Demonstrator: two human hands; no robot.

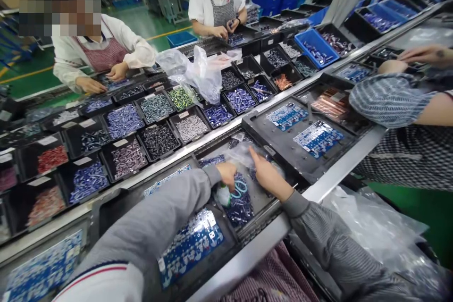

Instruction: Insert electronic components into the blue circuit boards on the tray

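My left hand (226, 173) is curled shut over a pile of small blue components (240, 203) in a black tray (264, 198), with a light-blue scissor handle (239, 188) showing just below its fingers. My right hand (267, 174) lies right beside it, fingers together and pointing away, resting on a clear plastic bag (244, 153) over the same tray. Whether the right fingers pinch anything is hidden. A blue circuit board (191, 245) lies in a carrier under my left forearm.
Several black bins of small parts (123, 120) fill the far side of the bench. A carrier with two blue boards (304, 127) sits to the right, next to a co-worker's sleeve (389, 99). Two people work opposite. A crumpled clear bag (198, 73) stands on the bins.
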